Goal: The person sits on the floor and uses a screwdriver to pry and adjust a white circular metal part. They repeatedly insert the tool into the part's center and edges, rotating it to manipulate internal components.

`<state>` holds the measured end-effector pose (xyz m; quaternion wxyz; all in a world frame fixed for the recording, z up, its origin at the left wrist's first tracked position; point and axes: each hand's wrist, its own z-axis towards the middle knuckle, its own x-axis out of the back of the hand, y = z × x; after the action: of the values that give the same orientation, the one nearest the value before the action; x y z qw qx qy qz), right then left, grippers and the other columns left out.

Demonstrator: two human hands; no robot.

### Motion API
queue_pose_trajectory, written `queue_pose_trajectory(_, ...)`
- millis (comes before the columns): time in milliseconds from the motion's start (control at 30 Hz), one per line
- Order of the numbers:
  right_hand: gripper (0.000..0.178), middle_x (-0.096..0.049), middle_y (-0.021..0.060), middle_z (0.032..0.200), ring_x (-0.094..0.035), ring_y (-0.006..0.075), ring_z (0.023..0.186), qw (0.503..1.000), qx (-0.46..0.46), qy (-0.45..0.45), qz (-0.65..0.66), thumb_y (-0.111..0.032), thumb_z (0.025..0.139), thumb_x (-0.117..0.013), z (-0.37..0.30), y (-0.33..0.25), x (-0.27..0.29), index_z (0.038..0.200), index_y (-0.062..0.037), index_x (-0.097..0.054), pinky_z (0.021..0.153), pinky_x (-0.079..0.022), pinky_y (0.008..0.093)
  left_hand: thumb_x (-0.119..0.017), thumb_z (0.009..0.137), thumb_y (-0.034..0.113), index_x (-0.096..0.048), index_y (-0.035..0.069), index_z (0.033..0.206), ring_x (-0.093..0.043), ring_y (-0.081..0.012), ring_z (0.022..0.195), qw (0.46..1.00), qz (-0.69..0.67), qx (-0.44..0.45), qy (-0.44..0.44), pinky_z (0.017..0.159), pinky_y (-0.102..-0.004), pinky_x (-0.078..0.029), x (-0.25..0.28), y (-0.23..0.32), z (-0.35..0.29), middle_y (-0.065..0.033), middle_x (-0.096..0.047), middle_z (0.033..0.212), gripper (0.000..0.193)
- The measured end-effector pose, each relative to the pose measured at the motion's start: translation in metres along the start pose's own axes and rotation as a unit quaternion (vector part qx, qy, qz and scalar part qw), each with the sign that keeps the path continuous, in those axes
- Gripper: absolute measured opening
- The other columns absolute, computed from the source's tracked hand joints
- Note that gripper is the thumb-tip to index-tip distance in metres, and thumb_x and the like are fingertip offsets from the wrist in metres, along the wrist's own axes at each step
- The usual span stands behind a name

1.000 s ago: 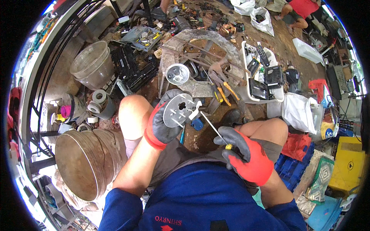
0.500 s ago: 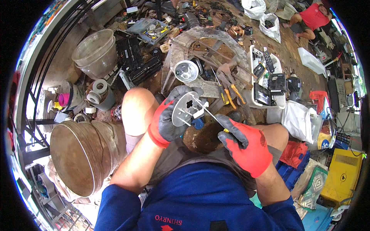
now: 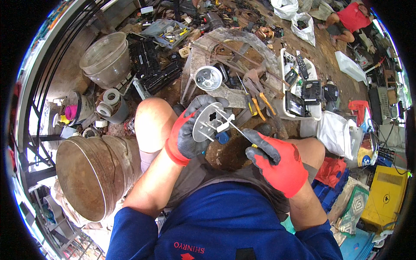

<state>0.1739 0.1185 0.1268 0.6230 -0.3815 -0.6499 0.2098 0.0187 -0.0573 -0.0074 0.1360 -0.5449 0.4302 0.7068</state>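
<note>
In a red glove with dark grey palm and fingers, my left hand (image 3: pixel 190 130) is closed round the edge of a round metal plate (image 3: pixel 207 122). The plate has a dark cross-shaped hole, several thin posts and a small white plastic piece (image 3: pixel 224 125) at its right side. My right hand (image 3: pixel 277 162), gloved alike, grips a screwdriver (image 3: pixel 241 132); most of its yellow handle is hidden in the fist. The shaft points up and left, its tip at the white piece. A small blue part (image 3: pixel 222 138) shows below the plate.
A round reflector cup (image 3: pixel 209 79) rests on the worn wooden frame (image 3: pixel 234 99) ahead, beside orange-handled snips (image 3: pixel 260 97). At right stands a white bin (image 3: pixel 318 113) of electronics; at left, a large dirty bucket (image 3: pixel 84 177). A person in red (image 3: pixel 353 19) sits at the far right.
The screwdriver's tip has shifted from the plate's upper edge down and right to the white piece. My right hand has moved very slightly; my left hand keeps its hold.
</note>
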Motion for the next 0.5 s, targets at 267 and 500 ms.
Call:
queue_pose_trajectory(267, 0.045, -0.072, 0.0218, 0.101, -0.072, 0.0349, 0.088, 1.0, -0.005, -0.002, 0.02, -0.018, 0.085, -0.076, 0.0, 0.003, -0.002, 0.125, -0.0011, -0.066, 0.076, -0.056, 0.039, -0.079, 0.08, 0.046, -0.052, 0.01, 0.133, -0.056, -0.0345, 0.127, 0.999, 0.05, 0.016, 0.011, 0.107, -0.0461, -0.047, -0.006, 0.003, 0.0, -0.0159, -0.056, 0.138, 0.069)
queue_pose_trajectory(500, 0.032, -0.072, 0.0086, 0.083, -0.066, 0.0154, 0.069, 0.954, -0.103, -0.079, 0.271, -0.017, 0.095, -0.065, 0.005, 0.012, 0.005, 0.121, 0.001, -0.068, 0.063, -0.053, 0.0279, -0.058, 0.103, 0.019, -0.057, 0.003, 0.123, -0.061, -0.0231, 0.114, 0.984, 0.178, -0.028, -0.01, 0.097, -0.0376, -0.05, -0.011, 0.011, 0.002, -0.0122, -0.06, 0.125, 0.026)
